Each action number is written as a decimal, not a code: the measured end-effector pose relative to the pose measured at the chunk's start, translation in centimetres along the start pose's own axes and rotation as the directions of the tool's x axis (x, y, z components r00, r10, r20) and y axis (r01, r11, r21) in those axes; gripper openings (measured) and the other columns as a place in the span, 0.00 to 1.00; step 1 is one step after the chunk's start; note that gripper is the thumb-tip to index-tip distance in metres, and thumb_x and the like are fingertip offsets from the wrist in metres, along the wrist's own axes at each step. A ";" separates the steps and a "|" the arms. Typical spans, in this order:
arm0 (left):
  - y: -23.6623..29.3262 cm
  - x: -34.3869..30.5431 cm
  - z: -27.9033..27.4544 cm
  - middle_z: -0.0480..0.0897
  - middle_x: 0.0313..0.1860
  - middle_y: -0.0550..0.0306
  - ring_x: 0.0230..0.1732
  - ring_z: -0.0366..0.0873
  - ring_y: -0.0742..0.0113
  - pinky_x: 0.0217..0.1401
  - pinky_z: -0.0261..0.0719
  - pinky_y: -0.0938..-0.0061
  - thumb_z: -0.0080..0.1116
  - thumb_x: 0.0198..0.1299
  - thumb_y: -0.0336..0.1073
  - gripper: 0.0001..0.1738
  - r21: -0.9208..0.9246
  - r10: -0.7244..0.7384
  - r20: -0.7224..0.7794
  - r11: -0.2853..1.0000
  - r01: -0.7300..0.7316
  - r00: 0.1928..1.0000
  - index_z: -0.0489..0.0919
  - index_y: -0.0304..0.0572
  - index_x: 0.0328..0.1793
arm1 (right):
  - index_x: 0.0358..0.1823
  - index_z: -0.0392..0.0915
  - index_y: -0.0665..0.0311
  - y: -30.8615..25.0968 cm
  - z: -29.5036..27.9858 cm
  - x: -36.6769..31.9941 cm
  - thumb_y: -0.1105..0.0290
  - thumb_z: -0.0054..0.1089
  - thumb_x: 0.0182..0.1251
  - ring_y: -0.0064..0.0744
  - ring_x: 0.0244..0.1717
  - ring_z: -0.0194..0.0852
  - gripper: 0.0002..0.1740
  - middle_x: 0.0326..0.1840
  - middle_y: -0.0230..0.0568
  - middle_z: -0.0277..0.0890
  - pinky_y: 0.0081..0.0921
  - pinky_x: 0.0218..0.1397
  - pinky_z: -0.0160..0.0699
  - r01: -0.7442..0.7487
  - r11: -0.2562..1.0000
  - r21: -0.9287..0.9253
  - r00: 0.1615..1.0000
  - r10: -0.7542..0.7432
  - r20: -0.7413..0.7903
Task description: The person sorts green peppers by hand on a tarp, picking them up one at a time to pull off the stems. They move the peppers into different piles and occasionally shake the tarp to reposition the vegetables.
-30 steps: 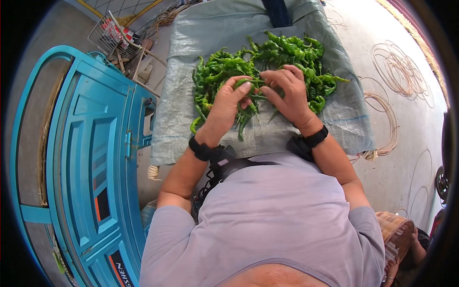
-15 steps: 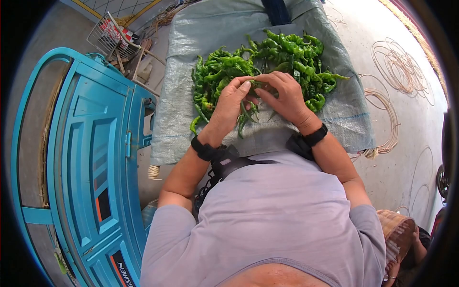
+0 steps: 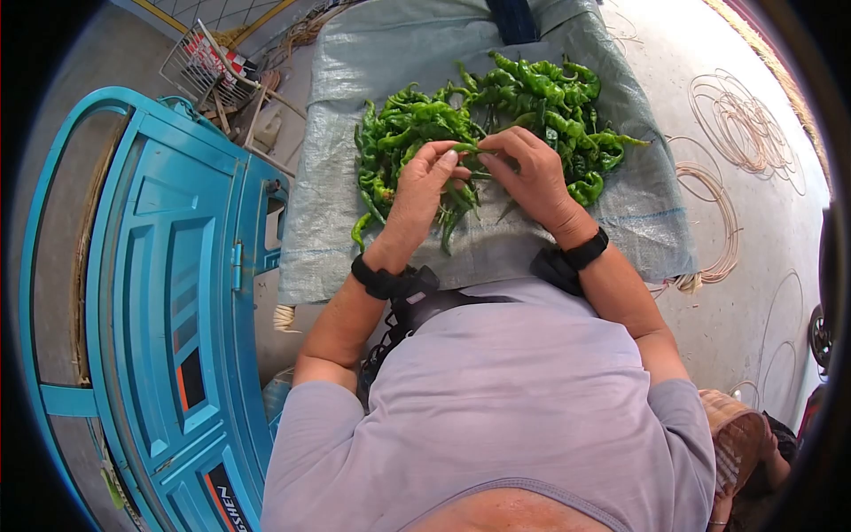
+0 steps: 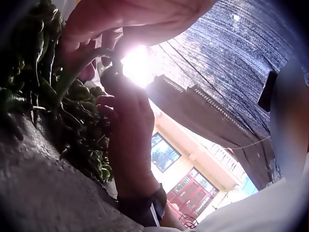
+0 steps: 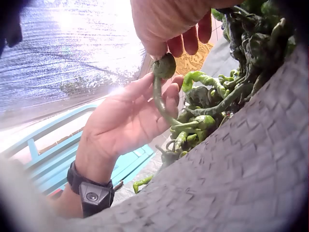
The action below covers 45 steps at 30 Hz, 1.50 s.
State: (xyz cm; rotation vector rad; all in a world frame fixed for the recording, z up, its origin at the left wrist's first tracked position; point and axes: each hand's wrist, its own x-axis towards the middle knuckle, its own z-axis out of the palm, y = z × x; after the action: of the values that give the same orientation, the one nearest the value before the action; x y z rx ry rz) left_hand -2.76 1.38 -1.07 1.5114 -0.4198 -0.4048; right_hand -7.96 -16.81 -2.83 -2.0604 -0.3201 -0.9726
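Note:
A slender green pepper [image 3: 467, 147] spans the gap between both hands, low over a heap of green peppers [image 3: 408, 124]. My left hand [image 3: 417, 204] holds it between thumb and fingers, palm turned up in the right wrist view. With the fingertips of my right hand [image 3: 539, 182] I pinch its other end. In the right wrist view the pepper [image 5: 160, 99] curves down from a rounded end, right at the right thumb. Seen from the left wrist, the right hand [image 4: 130, 121] is dark against bright glare. More peppers [image 3: 456, 213] show just below the left hand.
The heap lies on a grey-green woven sheet [image 3: 355, 257]. At left stands a blue metal vehicle panel [image 3: 177, 266], with a wire basket [image 3: 213, 71] behind it. Coiled cable [image 3: 718, 222] lies on the floor at right. Another person's hand is near a woven basket [image 3: 736, 434] at lower right.
The hands came together over the pepper half a second ago, and now stand slightly apart with it stretched between their fingertips. The heap looks much the same.

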 end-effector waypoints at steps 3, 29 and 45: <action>-0.3 0.3 -0.7 0.83 0.48 0.62 0.43 0.78 0.78 0.47 0.74 0.80 0.53 0.75 0.40 0.16 0.096 0.090 -0.089 0.992 -0.081 0.992 0.78 0.40 0.61 | 0.41 0.83 0.60 0.1 0.0 0.0 0.73 0.68 0.62 0.35 0.34 0.81 0.07 0.36 0.36 0.79 0.28 0.36 0.81 0.007 1.000 0.009 1.000 -0.007 -0.009; -1.5 2.3 4.6 0.75 0.57 0.44 0.64 0.68 0.46 0.68 0.67 0.56 0.68 0.52 0.37 0.36 0.863 -0.031 0.387 0.365 -0.350 0.922 0.71 0.48 0.70 | 0.52 0.76 0.65 1.3 -0.8 0.2 0.69 0.52 0.78 0.32 0.46 0.76 0.09 0.48 0.40 0.77 0.28 0.50 0.74 -0.076 0.986 0.150 0.891 0.134 -0.433; -2.9 2.4 5.9 0.79 0.41 0.49 0.48 0.76 0.49 0.48 0.69 0.55 0.63 0.53 0.29 0.32 0.846 0.124 0.518 0.074 -0.528 0.846 0.72 0.51 0.67 | 0.49 0.79 0.65 1.4 -0.7 -0.1 0.70 0.51 0.79 0.21 0.40 0.77 0.09 0.43 0.33 0.78 0.19 0.44 0.76 -0.162 0.934 0.319 0.900 0.273 -0.340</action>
State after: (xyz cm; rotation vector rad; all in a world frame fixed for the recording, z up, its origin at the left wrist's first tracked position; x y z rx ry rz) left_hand -3.64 -4.96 -3.81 2.5677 -1.5417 0.1248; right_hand -7.66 -18.20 -3.48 -1.5667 -0.0154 -1.0892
